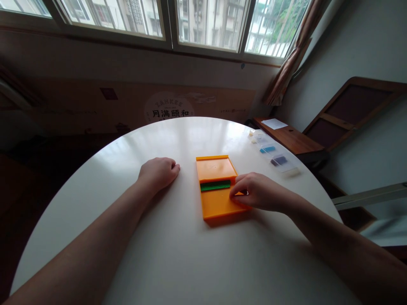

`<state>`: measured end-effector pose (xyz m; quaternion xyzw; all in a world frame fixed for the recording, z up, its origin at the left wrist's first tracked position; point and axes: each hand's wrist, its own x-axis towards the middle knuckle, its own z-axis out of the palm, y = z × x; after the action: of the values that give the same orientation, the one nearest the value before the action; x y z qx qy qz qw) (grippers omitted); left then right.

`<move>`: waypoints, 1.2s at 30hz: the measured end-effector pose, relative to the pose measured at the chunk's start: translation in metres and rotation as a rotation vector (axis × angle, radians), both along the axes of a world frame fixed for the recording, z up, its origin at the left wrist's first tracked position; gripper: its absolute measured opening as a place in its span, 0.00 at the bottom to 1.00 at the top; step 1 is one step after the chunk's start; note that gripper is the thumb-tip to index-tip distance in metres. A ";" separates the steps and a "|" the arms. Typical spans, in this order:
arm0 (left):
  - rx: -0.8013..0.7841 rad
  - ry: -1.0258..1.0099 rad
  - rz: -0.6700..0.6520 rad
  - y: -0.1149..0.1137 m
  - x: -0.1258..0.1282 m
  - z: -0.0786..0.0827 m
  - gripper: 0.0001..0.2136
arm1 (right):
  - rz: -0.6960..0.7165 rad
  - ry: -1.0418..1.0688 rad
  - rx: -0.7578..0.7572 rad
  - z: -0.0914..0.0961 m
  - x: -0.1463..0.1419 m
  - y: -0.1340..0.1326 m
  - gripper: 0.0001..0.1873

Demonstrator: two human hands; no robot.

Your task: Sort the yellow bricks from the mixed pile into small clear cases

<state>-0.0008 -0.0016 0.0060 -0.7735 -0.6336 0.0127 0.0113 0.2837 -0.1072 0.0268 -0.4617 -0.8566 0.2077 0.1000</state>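
An orange plastic case (219, 205) lies opened out on the table, its lid (213, 167) folded back away from me. Inside, along the hinge side, runs a row of small green pieces (215, 185) whose exact kind I cannot make out. My right hand (254, 190) is over the case's right side, thumb and fingertips pinched together just past the end of the green row. Whatever sits between those fingertips is too small or hidden to name. My left hand (159, 173) rests on the table left of the case, fingers curled into a loose fist.
A clear compartment tray (289, 173) with blue pieces (267, 149) and dark pieces (279, 161) lies at the right rear of the round white table (165, 254). Beyond the table edge stand a wooden desk (295, 142) with a paper sheet (274, 123) and a window wall.
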 end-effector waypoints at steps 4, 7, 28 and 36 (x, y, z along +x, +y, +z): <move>0.011 -0.002 -0.004 0.000 0.000 -0.001 0.20 | -0.060 -0.028 0.055 -0.001 0.003 0.000 0.11; 0.013 -0.006 -0.006 0.000 0.000 -0.002 0.20 | -0.097 -0.031 0.083 0.001 0.004 -0.001 0.10; -0.003 -0.018 -0.002 -0.001 0.000 0.000 0.20 | -0.280 -0.205 0.168 -0.003 -0.006 -0.002 0.11; 0.006 -0.016 -0.010 0.000 -0.001 -0.001 0.20 | -0.363 -0.196 0.208 -0.004 -0.006 -0.001 0.10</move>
<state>-0.0017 -0.0015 0.0045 -0.7767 -0.6298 0.0046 0.0087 0.2773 -0.1087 0.0231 -0.6134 -0.7819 0.0510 0.0989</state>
